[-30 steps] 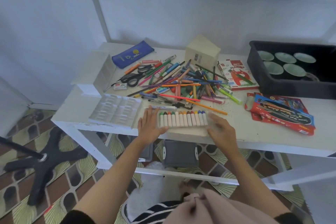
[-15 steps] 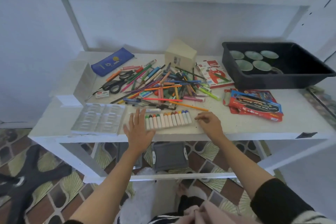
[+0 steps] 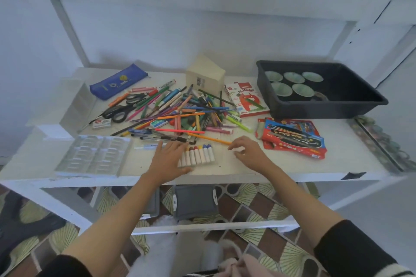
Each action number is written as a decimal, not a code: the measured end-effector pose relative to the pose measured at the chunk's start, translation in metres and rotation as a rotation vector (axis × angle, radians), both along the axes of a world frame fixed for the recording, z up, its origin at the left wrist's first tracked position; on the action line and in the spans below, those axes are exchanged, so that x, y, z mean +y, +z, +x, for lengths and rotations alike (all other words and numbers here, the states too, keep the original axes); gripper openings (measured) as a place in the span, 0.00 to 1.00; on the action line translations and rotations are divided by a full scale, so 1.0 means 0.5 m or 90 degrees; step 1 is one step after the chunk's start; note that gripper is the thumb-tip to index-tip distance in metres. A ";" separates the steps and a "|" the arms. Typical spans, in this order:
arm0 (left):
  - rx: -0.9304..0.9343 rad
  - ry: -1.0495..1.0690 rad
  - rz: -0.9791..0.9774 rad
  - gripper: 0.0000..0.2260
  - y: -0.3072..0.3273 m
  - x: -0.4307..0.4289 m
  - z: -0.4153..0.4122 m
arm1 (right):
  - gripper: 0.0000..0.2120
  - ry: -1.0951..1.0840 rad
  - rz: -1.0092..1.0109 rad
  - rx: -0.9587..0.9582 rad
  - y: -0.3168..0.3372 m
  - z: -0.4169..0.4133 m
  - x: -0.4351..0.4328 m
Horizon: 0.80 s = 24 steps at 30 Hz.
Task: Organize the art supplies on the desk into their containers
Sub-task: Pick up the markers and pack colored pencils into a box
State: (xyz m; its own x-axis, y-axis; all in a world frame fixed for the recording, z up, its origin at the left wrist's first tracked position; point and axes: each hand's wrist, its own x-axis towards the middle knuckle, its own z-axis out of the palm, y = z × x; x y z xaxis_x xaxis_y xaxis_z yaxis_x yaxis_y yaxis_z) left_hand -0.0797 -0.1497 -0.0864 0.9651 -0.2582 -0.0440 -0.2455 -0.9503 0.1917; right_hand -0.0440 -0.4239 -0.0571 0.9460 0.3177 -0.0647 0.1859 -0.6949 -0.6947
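Two hands (image 3: 167, 161) (image 3: 248, 153), five bowls (image 3: 280, 88)

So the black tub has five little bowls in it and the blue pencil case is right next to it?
Not quite. The black tub does hold five little bowls, but the blue pencil case lies at the far left of the desk, away from it. The head view shows this.

White worktop (image 3: 292, 164), pencil heap (image 3: 180, 112) centre, blue pouch (image 3: 118, 81) far left, black tub (image 3: 326, 110) far right, clear tray (image 3: 94, 155) near left
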 end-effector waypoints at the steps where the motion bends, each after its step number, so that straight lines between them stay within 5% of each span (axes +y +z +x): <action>1: -0.002 0.000 -0.005 0.41 0.003 -0.001 0.006 | 0.09 0.007 -0.050 -0.050 0.007 0.014 -0.027; 5: 0.005 -0.014 -0.036 0.43 0.018 -0.012 0.027 | 0.10 -0.074 -0.168 -0.173 0.024 0.075 -0.153; 9: 0.035 -0.008 -0.105 0.34 0.024 -0.032 0.036 | 0.37 -0.123 -0.356 -0.039 0.002 0.123 -0.267; 12: 0.049 0.009 -0.161 0.36 0.033 -0.043 0.032 | 0.43 -0.095 -0.422 0.010 -0.019 0.134 -0.302; 24: -0.023 -0.026 -0.220 0.35 0.108 -0.139 0.075 | 0.41 0.138 -0.202 -0.170 0.055 0.106 -0.235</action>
